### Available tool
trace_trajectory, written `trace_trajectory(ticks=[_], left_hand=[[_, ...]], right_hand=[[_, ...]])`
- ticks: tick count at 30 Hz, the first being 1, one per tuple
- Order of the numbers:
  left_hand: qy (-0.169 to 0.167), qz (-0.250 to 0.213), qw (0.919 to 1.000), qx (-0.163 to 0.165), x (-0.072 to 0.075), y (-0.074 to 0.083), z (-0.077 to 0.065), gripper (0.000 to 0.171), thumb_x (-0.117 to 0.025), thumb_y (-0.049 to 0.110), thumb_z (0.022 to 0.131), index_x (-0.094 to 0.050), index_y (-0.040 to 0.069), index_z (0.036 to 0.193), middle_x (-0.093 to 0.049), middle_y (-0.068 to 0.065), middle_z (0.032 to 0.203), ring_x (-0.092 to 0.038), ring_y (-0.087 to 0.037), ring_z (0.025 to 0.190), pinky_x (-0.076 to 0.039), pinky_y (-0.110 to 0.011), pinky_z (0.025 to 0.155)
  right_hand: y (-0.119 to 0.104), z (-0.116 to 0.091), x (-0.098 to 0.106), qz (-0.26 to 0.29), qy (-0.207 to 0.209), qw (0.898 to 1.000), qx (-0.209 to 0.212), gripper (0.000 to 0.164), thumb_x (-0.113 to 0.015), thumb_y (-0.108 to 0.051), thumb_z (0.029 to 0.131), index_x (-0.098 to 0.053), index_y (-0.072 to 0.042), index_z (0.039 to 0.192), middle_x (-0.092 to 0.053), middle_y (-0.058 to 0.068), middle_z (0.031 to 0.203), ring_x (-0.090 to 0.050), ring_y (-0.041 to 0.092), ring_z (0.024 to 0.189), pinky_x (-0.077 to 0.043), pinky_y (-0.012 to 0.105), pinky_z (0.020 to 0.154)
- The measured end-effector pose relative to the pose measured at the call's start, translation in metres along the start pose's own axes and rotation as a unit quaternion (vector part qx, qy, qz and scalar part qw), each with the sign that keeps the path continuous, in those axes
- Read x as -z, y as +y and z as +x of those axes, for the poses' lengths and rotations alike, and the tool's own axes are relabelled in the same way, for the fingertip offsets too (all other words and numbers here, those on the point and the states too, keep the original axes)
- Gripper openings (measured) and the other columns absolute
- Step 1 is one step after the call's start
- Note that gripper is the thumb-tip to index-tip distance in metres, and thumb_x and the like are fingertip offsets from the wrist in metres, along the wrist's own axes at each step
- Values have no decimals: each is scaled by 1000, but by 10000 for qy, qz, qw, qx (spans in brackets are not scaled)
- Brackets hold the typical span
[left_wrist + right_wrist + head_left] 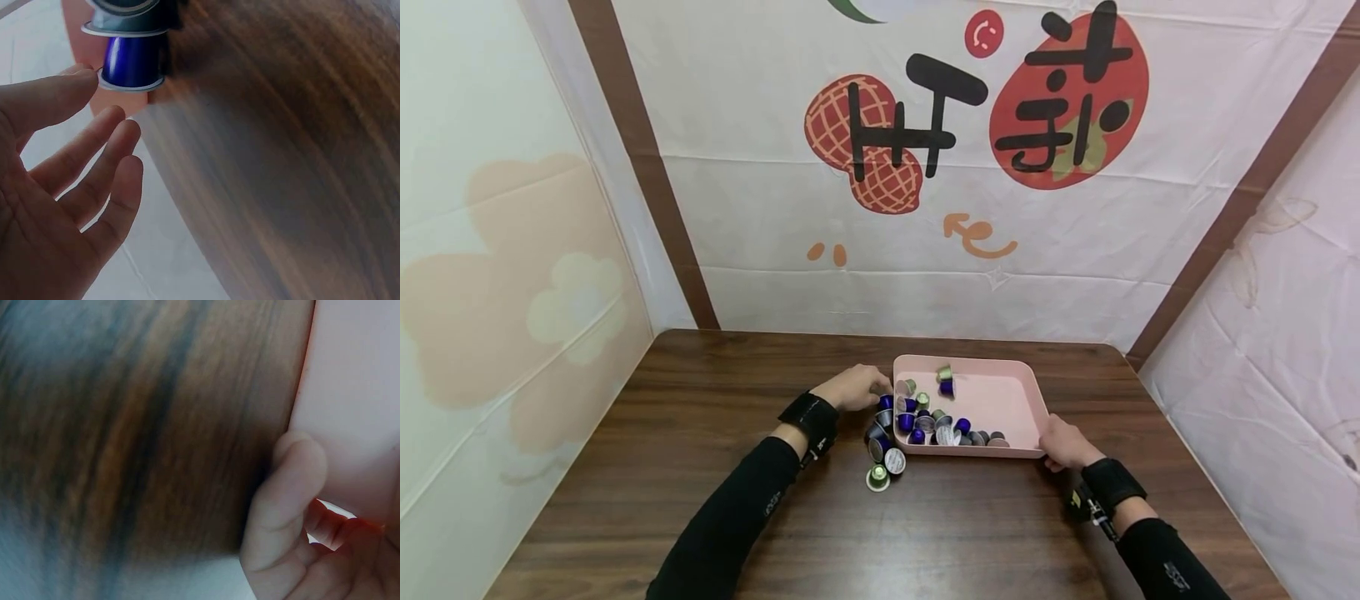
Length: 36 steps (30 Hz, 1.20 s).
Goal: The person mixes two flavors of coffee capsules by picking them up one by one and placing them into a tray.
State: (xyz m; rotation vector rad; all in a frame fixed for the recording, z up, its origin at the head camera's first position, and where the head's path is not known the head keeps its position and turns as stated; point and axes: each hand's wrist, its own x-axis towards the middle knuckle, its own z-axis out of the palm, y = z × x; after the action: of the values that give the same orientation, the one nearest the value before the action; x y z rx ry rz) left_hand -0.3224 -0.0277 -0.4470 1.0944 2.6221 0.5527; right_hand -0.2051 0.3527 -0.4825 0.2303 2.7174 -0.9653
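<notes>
A pink tray holds several coffee capsules, blue, green and grey, gathered mostly at its left and front. My right hand grips the tray's right side near the front corner; in the right wrist view the thumb presses on the pink wall. Outside the left wall, more capsules stand close together in a row. My left hand is at the far end of that row, fingers loosely bent. In the left wrist view its thumb tip is beside the rim of a blue capsule; whether they touch is unclear.
The wooden table reaches back to a printed cloth wall. A green capsule and a white-lidded capsule lie at the row's near end, close to the tray's front left corner.
</notes>
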Motion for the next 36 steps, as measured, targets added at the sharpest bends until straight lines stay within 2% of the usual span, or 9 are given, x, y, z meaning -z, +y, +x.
trace_trajectory(ticks=[4, 7, 14, 20, 27, 31, 36], left_hand=[[-5, -19, 10000, 19, -2, 0, 0, 22, -64, 3, 88, -71, 12, 107, -66, -3, 109, -59, -21, 104, -46, -38, 88], [-25, 121, 9999, 43, -2, -1, 0, 17, -66, 7, 88, -71, 14, 102, -66, 0, 104, -59, -19, 101, -46, -37, 88], [-57, 765, 9970, 104, -7, -6, -1, 7, -70, 14, 86, -69, 20, 90, -63, 7, 89, -58, -13, 87, -46, -32, 79], [-77, 897, 9946, 514, -6, -7, -3, 10, -71, 14, 84, -67, 15, 92, -61, 2, 89, -56, -16, 83, -46, -35, 77], [-250, 1085, 9887, 1005, -7, -4, -6, 24, -74, 17, 82, -66, 11, 104, -62, -2, 94, -55, -16, 81, -47, -34, 73], [-175, 1041, 9892, 1014, -9, -5, -6, 17, -74, 16, 81, -66, 12, 96, -59, -1, 85, -53, -16, 76, -45, -34, 68], [-59, 958, 9905, 981, -10, -6, -5, 21, -72, 19, 83, -67, 12, 102, -59, -1, 87, -53, -17, 76, -45, -34, 69]], right_hand=[[0, -1, 0, 1, 9, 10000, 33, 38, -44, 1, 83, -37, 14, 117, -51, 17, 76, -56, 21, 51, -50, 33, 45], [0, 1, 1, 16, 4, 10000, -41, 38, -44, 0, 83, -37, 13, 118, -51, 16, 76, -56, 20, 51, -51, 33, 46], [0, 0, 1, 18, -46, 10000, 6, 38, -45, 0, 83, -36, 14, 118, -51, 17, 76, -56, 21, 52, -51, 33, 46], [-2, -2, 2, 32, -53, 10000, -53, 37, -44, 0, 84, -36, 14, 117, -50, 17, 76, -56, 22, 53, -51, 33, 47], [-2, 0, 2, 8, -56, 9999, -115, 35, -44, 0, 84, -37, 13, 116, -51, 16, 76, -56, 21, 52, -51, 33, 47], [1, 1, 0, 12, -5, 10000, -82, 35, -45, 0, 83, -38, 13, 115, -51, 16, 75, -56, 21, 51, -50, 33, 46], [1, 1, 0, 20, -17, 10000, -78, 38, -46, 0, 83, -37, 13, 117, -51, 16, 76, -56, 21, 51, -51, 33, 46]])
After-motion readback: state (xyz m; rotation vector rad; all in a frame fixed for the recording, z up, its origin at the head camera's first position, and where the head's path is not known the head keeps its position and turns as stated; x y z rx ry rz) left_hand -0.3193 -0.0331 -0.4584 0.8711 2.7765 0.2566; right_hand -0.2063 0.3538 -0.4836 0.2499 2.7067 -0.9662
